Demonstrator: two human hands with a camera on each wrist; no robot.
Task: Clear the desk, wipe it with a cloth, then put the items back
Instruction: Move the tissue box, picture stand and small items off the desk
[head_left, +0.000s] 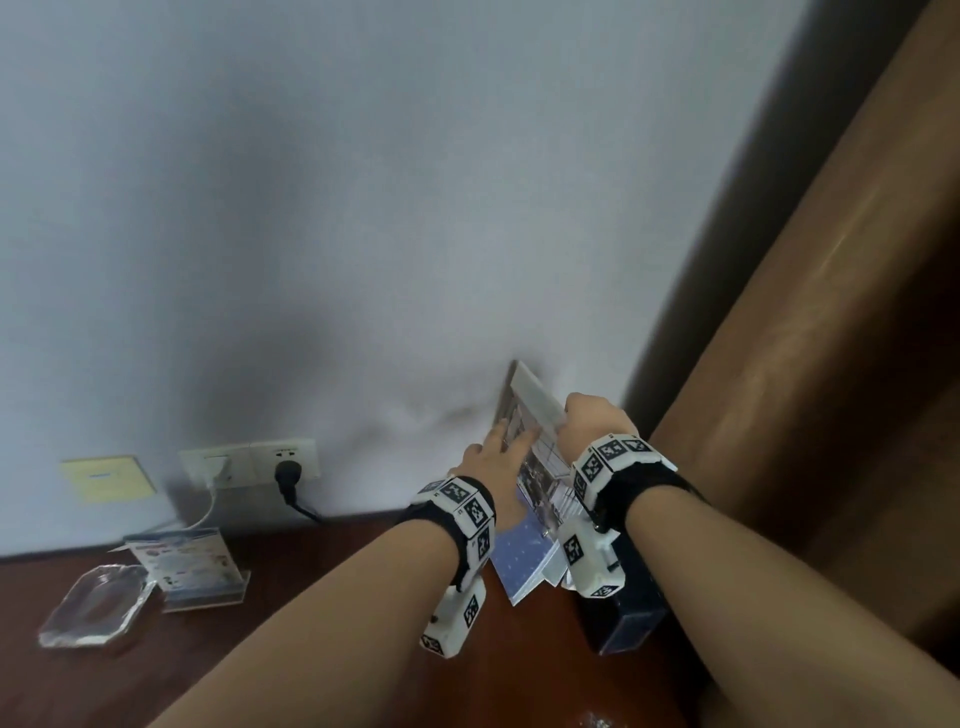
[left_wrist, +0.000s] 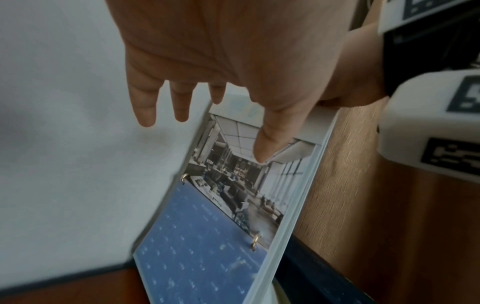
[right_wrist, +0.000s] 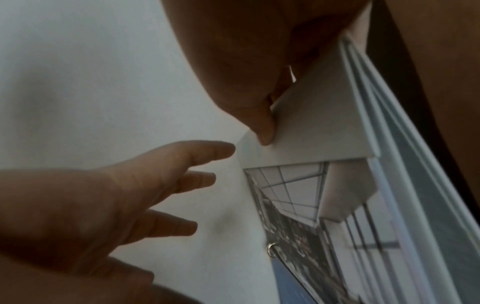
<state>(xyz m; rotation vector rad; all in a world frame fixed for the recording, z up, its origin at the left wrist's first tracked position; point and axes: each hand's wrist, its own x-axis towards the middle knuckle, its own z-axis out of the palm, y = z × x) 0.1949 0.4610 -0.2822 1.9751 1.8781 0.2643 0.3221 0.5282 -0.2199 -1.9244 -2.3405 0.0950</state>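
Note:
A ring-bound booklet (head_left: 535, 467) with a photo page and a blue page stands tilted against the white wall at the right back corner of the dark wooden desk (head_left: 311, 551). My right hand (head_left: 592, 421) pinches its upper edge, thumb on the white margin (right_wrist: 265, 131). My left hand (head_left: 498, 452) is beside it with straight, spread fingers. In the left wrist view the left thumb (left_wrist: 265, 148) lies over the photo page of the booklet (left_wrist: 233, 205). The right wrist view shows several white leaves of the booklet (right_wrist: 298, 185) fanned out and the left hand (right_wrist: 116, 195) close by.
A clear glass ashtray (head_left: 96, 608) and an acrylic sign holder (head_left: 192, 566) sit at the desk's left back. Wall sockets (head_left: 249, 462) with a white and a black plug are above them. A dark box (head_left: 628, 618) lies under my right wrist. A brown wooden panel (head_left: 805, 364) rises on the right.

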